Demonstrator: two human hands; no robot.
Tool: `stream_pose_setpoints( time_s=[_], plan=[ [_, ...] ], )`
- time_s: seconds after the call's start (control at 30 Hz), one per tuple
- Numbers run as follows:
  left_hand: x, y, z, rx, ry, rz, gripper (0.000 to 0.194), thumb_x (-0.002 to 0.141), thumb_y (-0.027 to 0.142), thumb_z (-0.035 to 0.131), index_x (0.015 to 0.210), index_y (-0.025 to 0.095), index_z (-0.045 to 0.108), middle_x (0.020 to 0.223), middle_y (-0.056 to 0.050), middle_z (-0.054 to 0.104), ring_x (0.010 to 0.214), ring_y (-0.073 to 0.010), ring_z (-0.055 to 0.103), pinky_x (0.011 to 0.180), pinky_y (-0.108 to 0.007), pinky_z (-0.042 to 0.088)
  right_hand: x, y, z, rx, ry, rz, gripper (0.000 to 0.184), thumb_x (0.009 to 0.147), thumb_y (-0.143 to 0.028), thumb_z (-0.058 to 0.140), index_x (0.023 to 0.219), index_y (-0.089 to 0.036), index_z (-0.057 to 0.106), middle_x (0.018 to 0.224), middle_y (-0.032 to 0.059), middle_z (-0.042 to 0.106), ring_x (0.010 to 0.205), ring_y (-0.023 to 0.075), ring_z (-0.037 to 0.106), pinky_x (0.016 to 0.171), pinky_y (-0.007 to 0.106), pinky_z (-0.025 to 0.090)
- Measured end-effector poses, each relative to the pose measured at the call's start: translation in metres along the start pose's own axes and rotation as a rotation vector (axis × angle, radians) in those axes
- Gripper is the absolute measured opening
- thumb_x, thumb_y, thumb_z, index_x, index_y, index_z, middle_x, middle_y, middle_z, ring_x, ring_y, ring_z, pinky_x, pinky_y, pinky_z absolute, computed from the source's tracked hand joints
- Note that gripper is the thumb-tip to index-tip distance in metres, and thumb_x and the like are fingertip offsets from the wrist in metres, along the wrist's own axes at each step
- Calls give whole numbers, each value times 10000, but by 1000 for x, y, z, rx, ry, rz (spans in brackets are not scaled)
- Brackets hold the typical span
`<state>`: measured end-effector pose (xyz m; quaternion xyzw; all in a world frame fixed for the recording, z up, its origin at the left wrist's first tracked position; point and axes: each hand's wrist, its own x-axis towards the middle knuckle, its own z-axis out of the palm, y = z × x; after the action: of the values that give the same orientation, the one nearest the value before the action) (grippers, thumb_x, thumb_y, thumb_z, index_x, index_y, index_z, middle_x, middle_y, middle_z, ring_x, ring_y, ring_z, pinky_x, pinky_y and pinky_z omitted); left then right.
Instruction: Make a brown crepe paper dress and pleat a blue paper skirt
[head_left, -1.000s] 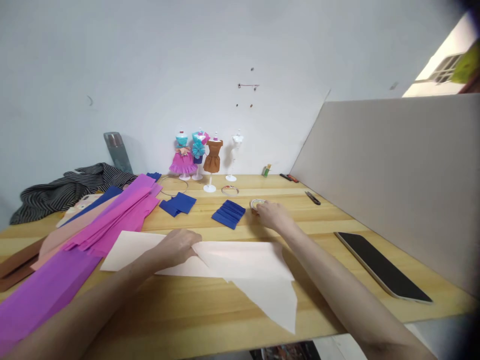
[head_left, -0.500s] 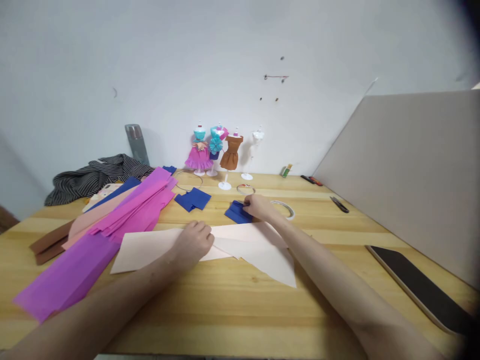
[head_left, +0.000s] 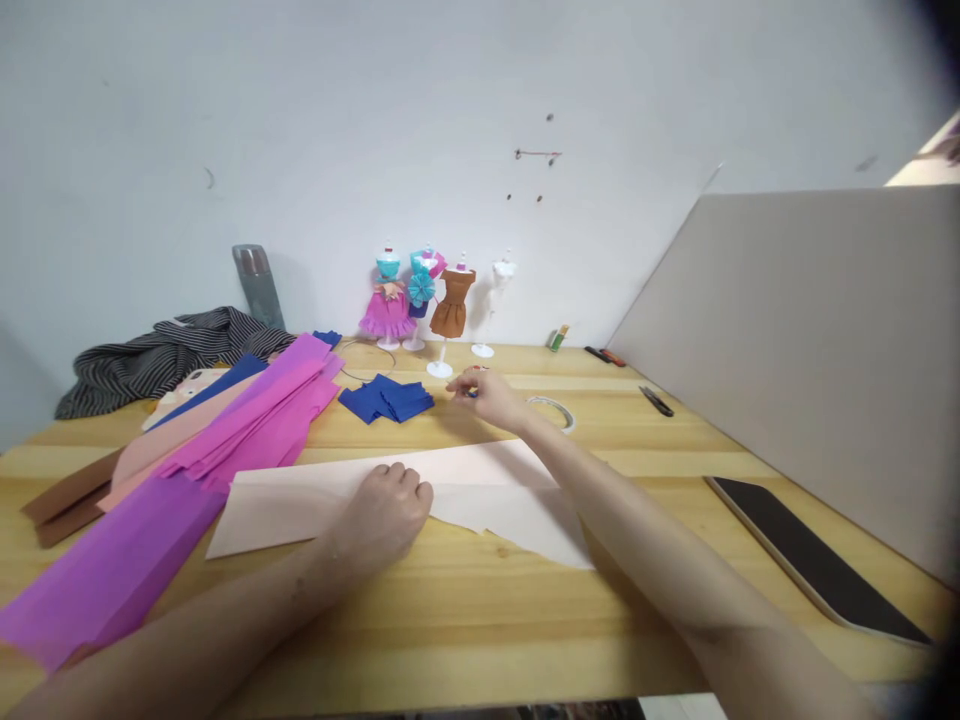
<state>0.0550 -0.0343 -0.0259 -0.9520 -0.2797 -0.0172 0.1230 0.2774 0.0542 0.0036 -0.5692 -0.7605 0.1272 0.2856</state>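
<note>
My left hand (head_left: pixel 391 508), fingers curled closed, rests on a long pale pink paper sheet (head_left: pixel 517 505) with an uneven front edge; its fingertips are hidden. My right hand (head_left: pixel 487 395) hovers beyond the sheet, thumb and fingers slightly apart with nothing plainly held. Just left of its fingertips lie overlapping dark blue pieces (head_left: pixel 386 398) of paper or cloth. A white ring-shaped roll (head_left: pixel 553 412), perhaps tape, is partly behind my right wrist.
Magenta sheets (head_left: pixel 247 430), a purple sheet (head_left: pixel 112 570) and a brown strip (head_left: pixel 75 495) lie left. Small dress forms, one in a brown dress (head_left: pixel 453 305), stand at the back beside a bottle (head_left: pixel 257 288). A dark tablet-like slab (head_left: pixel 810 560) and cutter (head_left: pixel 657 401) lie right.
My right hand has moved left, and the blue piece under it now lies against the other blue pieces, out of its fingers. My left hand stays on the pale sheet.
</note>
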Motion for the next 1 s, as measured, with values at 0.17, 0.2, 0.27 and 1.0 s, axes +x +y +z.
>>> stream_pose_setpoints(
  time_s=[0.17,0.2,0.27,1.0],
  plan=[
    [-3,19,-10,-11,-93,-67,171,771,39,446,879,111,556,793,-137,607,752,-270,594,610,-373,450,-45,22,-25,50,-186,-28,147,703,-205,579,783,-164,696,703,1,679,628,130,576,587,216,421],
    [-3,22,-11,-9,-98,-76,201,780,37,438,926,105,558,797,-138,610,754,-270,599,603,-369,453,-53,29,-30,57,-200,-21,153,708,-220,578,790,-166,695,691,-4,673,621,129,571,585,217,420],
    [-4,28,-12,0,-107,-87,274,792,36,427,1032,91,546,807,-139,616,759,-264,608,595,-358,460,-67,41,-36,71,-212,-1,160,703,-242,592,799,-162,692,701,-3,671,634,133,575,603,223,428],
    [1,-47,-17,-179,-261,-513,163,796,197,483,851,137,624,945,-123,640,959,-259,560,756,-344,428,-91,69,-23,-92,-113,4,238,714,-123,535,888,-183,686,902,67,669,834,207,596,762,295,431]
  ],
)
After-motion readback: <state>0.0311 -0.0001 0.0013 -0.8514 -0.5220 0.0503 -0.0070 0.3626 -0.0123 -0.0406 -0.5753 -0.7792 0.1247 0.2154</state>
